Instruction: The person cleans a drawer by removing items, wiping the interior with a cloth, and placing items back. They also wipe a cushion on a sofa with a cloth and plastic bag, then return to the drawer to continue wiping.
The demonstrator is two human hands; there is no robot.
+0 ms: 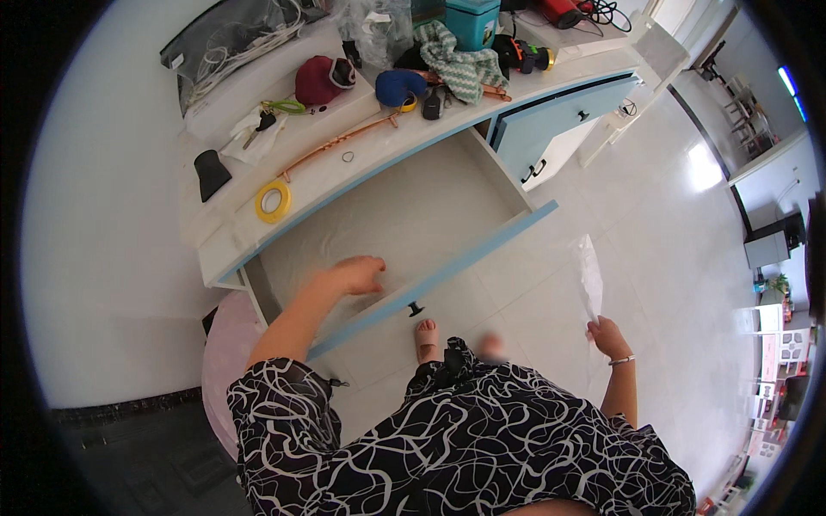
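A wide drawer [413,193] with a light blue front and black knobs is pulled out before me. Over its near left part is my left hand [360,274], slightly blurred, fingers apart and curved, with nothing visible in them. The drawer's inside looks pale, with faint wrinkles like clear plastic film [322,238] near the left end. Off to the right, above the tiled floor, my right hand [606,337] grips the lower end of a thin, whitish translucent plastic piece [588,274], which stands up from my fingers.
On the cabinet top lie yellow tape [273,201], a copper-coloured rod [335,143], keys [258,129], a maroon pouch [319,80], a striped cloth [461,64] and a teal container [473,24]. A blue cabinet door [561,126] stands right of the drawer. A pink round object [226,361] is at lower left.
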